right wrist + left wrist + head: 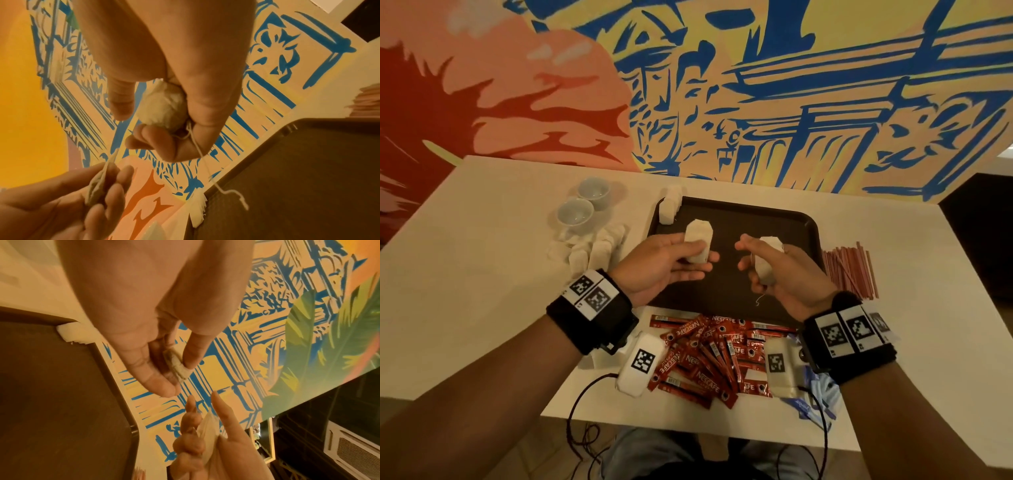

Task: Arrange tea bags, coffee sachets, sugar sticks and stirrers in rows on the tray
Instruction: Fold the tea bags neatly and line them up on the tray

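Over the dark brown tray (pixel 732 212) my left hand (pixel 702 257) pinches a white tea bag (pixel 699 238) between thumb and fingers; the left wrist view shows the bag (pixel 176 365) edge-on. My right hand (pixel 751 262) grips a second tea bag (pixel 765 263), bunched in the curled fingers (pixel 156 141), and its string (pixel 205 162) hangs down over the tray (pixel 298 178). Two tea bags (pixel 669 205) lean at the tray's back left corner. The rest of the tray bed is bare.
On the white table a heap of tea bags (pixel 592 250) lies left of the tray, with two cups (pixel 585 202) behind it. Red coffee sachets (pixel 709 356) lie in front, red stirrers (pixel 849 267) to the right, blue packets (pixel 815 407) near the front edge.
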The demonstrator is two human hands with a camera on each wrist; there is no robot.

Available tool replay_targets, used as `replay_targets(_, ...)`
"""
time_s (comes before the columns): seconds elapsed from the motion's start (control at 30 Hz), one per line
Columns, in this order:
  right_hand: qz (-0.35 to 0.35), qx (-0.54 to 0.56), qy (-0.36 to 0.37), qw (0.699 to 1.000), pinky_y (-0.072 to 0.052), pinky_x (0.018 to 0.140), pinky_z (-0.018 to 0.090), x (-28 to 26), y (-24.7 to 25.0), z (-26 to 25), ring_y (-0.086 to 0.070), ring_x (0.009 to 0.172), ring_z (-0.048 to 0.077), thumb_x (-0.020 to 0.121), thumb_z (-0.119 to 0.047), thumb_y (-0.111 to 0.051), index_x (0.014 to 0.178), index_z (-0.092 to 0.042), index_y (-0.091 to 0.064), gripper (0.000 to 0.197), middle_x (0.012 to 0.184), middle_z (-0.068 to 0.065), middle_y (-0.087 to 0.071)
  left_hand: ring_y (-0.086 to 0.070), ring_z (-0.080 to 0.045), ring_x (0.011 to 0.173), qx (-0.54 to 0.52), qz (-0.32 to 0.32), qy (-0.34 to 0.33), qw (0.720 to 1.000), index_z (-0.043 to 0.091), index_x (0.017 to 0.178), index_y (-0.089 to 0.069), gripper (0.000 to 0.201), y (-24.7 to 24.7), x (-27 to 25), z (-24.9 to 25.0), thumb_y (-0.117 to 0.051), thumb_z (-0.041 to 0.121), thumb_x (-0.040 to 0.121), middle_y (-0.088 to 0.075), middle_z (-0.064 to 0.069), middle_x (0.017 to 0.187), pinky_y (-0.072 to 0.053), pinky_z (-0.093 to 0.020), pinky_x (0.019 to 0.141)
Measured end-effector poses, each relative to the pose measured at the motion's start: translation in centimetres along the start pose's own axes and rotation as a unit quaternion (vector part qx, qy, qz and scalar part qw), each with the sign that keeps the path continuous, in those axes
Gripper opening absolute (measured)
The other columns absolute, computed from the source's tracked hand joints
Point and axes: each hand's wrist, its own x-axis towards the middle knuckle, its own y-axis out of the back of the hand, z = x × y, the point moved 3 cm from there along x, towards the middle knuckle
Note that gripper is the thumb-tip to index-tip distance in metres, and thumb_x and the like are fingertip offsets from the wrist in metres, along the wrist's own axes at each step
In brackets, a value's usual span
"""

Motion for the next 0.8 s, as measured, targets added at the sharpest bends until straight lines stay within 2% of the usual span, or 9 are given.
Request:
replay_targets(0.07, 0.004, 0.029, -0.016, 0.999, -0.047, 0.066, 0.030, 0.7, -0.1, 0.7, -0.057, 0.071, 0.013, 0.092, -0.035, -0.072, 0.114, -0.012, -0.071, 0.032, 0.086, 0.004, -0.067, -0.066, -0.017, 0.104, 0.032, 0.040, 0.011, 0.999, 0.007, 0.120, -0.068, 0.027, 1.3, 0.6, 0.1, -0.062, 0.021, 0.098, -0.072, -0.012, 0.117, -0.055, -0.031, 0.091)
replay_targets(0.13, 0.010, 0.058, -0.021, 0.998, -0.049, 0.071, 0.031, 1.5, -0.1, 1.3, -0.058, 0.075, 0.014, 0.094, -0.024, -0.070, 0.115, -0.012, -0.070, 0.024, 0.088, 0.004, -0.066, -0.064, -0.016, 0.104, 0.069, 0.085, 0.022, 0.994, 0.008, 0.114, -0.072, 0.024, 2.7, 1.4, 0.3, -0.067, 0.021, 0.095, -0.073, -0.009, 0.115, -0.055, -0.028, 0.086)
replay_targets(0.27, 0.007, 0.098, -0.041, 0.994, -0.051, 0.070, 0.029, 3.5, -0.7, 2.0, -0.059, 0.076, 0.014, 0.099, -0.008, -0.050, 0.120, -0.006, -0.067, 0.027, 0.092, 0.007, -0.064, -0.062, -0.016, 0.095, 0.140, 0.148, 0.009, 0.979, 0.013, 0.093, -0.073, 0.006, 5.9, 3.7, 2.0, -0.070, 0.019, 0.091, -0.070, -0.007, 0.099, -0.052, -0.026, 0.078)
replay_targets(0.33, 0.002, 0.097, -0.051, 0.994, -0.052, 0.071, 0.029, 4.6, -0.9, 2.2, -0.060, 0.078, 0.015, 0.102, -0.009, -0.040, 0.118, -0.005, -0.067, 0.032, 0.094, 0.009, -0.064, -0.063, -0.017, 0.093, 0.190, 0.166, -0.013, 0.968, 0.009, 0.099, -0.074, 0.012, 7.5, 5.3, 3.3, -0.070, 0.018, 0.091, -0.072, -0.009, 0.103, -0.051, -0.028, 0.079)
replay_targets(0.4, -0.002, 0.078, -0.050, 0.996, -0.055, 0.075, 0.030, 5.6, -1.0, 2.5, -0.065, 0.082, 0.016, 0.105, -0.014, -0.040, 0.117, -0.006, -0.068, 0.031, 0.098, 0.011, -0.069, -0.065, -0.017, 0.091, 0.256, 0.176, -0.032, 0.950, 0.012, 0.104, -0.073, 0.015, 9.1, 7.1, 4.8, -0.071, 0.019, 0.091, -0.074, -0.009, 0.105, -0.053, -0.028, 0.078)
replay_targets(0.53, -0.012, -0.003, -0.043, 0.999, -0.059, 0.084, 0.036, 6.8, -1.2, 2.5, -0.070, 0.093, 0.017, 0.107, -0.023, -0.046, 0.119, -0.013, -0.068, 0.027, 0.106, 0.008, -0.076, -0.068, -0.021, 0.090, 0.425, 0.174, -0.036, 0.887, 0.010, 0.109, -0.071, 0.026, 12.0, 11.3, 6.6, -0.074, 0.024, 0.087, -0.072, -0.007, 0.101, -0.058, -0.035, 0.080)
replay_targets(0.67, 0.014, -0.012, -0.047, 0.999, -0.061, 0.079, 0.035, 7.8, -1.0, 2.4, -0.070, 0.093, 0.019, 0.107, -0.019, -0.045, 0.118, -0.013, -0.068, 0.026, 0.104, 0.007, -0.077, -0.070, -0.022, 0.083, 0.575, 0.117, -0.012, 0.809, 0.015, 0.103, -0.075, 0.021, 13.3, 14.6, 5.9, -0.067, 0.028, 0.088, -0.073, -0.005, 0.091, -0.060, -0.041, 0.081)
replay_targets(0.73, 0.024, -0.007, -0.049, 0.998, -0.060, 0.077, 0.036, 8.2, -0.9, 2.4, -0.071, 0.093, 0.021, 0.107, -0.019, -0.045, 0.117, -0.013, -0.068, 0.026, 0.103, 0.008, -0.077, -0.067, -0.019, 0.081, 0.630, 0.074, 0.009, 0.773, 0.015, 0.107, -0.075, 0.023, 13.2, 15.8, 4.8, -0.065, 0.024, 0.089, -0.073, -0.003, 0.090, -0.055, -0.034, 0.075)
replay_targets(0.8, 0.027, -0.009, -0.051, 0.998, -0.059, 0.077, 0.035, 8.7, -0.9, 2.6, -0.072, 0.094, 0.021, 0.107, -0.020, -0.046, 0.117, -0.013, -0.068, 0.026, 0.102, 0.007, -0.077, -0.065, -0.023, 0.089, 0.669, 0.033, 0.025, 0.742, 0.013, 0.114, -0.073, 0.026, 12.9, 16.9, 3.6, -0.060, 0.020, 0.093, -0.073, -0.007, 0.104, -0.045, -0.027, 0.076)
